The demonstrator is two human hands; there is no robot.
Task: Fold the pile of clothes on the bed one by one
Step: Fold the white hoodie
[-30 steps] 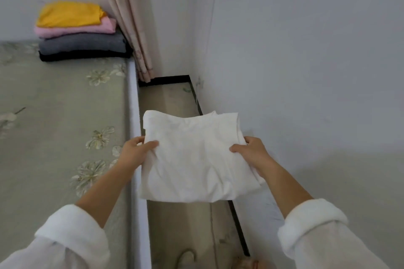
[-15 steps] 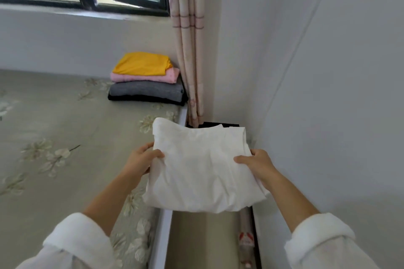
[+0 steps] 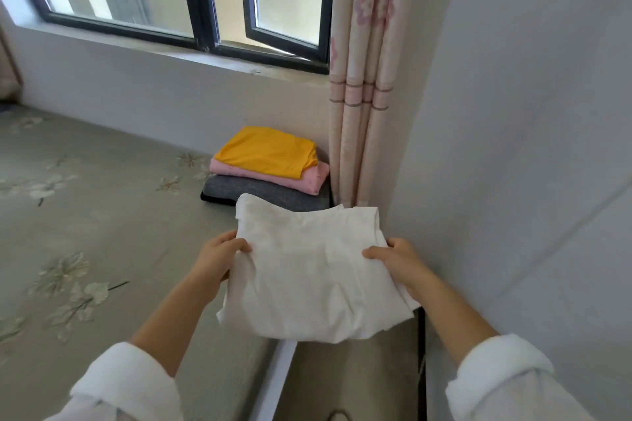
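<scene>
Soft matt white cloth garment [image 3: 314,270]; smooth printed bedspread [image 3: 113,215]; glossy window frame [image 3: 201,0].

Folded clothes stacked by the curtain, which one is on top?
The yellow one. It lies uppermost, over the pink piece, the grey piece and the black one at the bottom.
</scene>
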